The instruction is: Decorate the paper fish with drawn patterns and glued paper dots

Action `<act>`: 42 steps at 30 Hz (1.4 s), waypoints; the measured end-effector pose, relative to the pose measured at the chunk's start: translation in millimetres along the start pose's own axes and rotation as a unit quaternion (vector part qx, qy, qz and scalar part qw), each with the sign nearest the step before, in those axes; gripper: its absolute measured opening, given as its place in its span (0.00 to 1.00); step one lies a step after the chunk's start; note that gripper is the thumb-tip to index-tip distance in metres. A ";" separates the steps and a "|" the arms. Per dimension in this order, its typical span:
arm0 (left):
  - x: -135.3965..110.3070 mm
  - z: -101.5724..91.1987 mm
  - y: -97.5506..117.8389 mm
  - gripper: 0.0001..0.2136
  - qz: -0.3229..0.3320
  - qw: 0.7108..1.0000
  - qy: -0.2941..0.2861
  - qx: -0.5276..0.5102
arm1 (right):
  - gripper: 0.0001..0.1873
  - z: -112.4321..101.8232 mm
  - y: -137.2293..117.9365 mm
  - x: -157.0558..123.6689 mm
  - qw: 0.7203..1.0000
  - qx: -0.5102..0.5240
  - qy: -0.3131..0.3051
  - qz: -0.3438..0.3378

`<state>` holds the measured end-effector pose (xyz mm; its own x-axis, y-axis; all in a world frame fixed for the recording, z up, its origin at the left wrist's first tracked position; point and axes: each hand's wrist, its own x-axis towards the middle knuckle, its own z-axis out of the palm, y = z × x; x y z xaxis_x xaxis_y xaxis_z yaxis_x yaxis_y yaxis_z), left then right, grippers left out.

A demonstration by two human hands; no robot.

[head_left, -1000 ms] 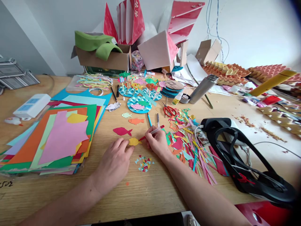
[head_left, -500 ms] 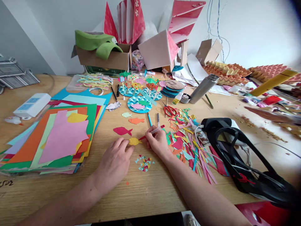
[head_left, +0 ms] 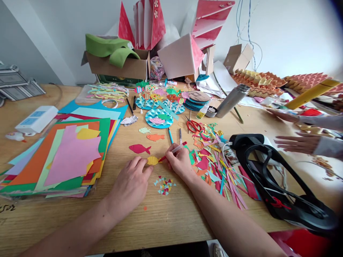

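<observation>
My left hand (head_left: 130, 185) lies flat on the wooden table, its fingertips at the edge of a yellow paper fish (head_left: 152, 160). My right hand (head_left: 180, 162) grips a red-tipped pen (head_left: 174, 150), whose tip is right at the fish's tail. Just above lie a red paper fish (head_left: 139, 149) and an orange paper fish (head_left: 155, 137). A small heap of coloured paper triangles (head_left: 164, 185) sits below my hands. A blue pencil (head_left: 170, 136) and a thin pen (head_left: 180, 135) lie beyond my right hand.
A co-worker's two hands (head_left: 294, 130) reach in from the right. Between us sit paper scraps (head_left: 211, 167), red scissors (head_left: 193, 125) and a black bag-like object (head_left: 278, 182). A coloured paper stack (head_left: 64, 160) lies left; wave-patterned paper discs (head_left: 158, 118) lie ahead.
A co-worker's two sleeved hands now reach in at the right, where one bare forearm showed before. My right hand's pen has shifted slightly, and my left hand stays put.
</observation>
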<state>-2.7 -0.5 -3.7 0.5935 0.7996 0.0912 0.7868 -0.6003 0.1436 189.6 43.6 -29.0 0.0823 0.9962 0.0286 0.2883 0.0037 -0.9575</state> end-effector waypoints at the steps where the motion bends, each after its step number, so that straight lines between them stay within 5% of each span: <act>1: 0.0 -0.3 -0.2 0.20 0.000 1.000 0.000 -0.002 | 0.06 -0.1 0.1 -0.5 1.000 0.005 0.000 0.000; 11: 1.8 -1.9 0.4 0.19 -0.002 1.000 0.011 -0.013 | 0.10 1.2 -5.3 -5.8 0.993 0.053 -0.003 -0.110; 19: 2.0 -2.3 -1.3 0.17 0.006 0.999 0.031 -0.012 | 0.09 3.1 -4.2 -10.8 0.994 0.004 -0.040 -0.104; 31: 1.5 5.0 0.6 0.16 0.023 0.997 0.077 -0.018 | 0.12 2.2 -6.3 -10.4 0.996 0.046 0.004 -0.077; 42: -1.8 9.8 2.7 0.18 0.012 0.999 0.046 -0.021 | 0.13 2.6 -11.4 -10.2 0.995 0.090 0.016 -0.043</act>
<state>0.0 -3.7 -13.1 0.5922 0.7842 0.1854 0.7638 -0.6196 0.1810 183.0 33.7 -19.1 0.0949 0.9883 0.1198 0.1203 0.1080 -0.9868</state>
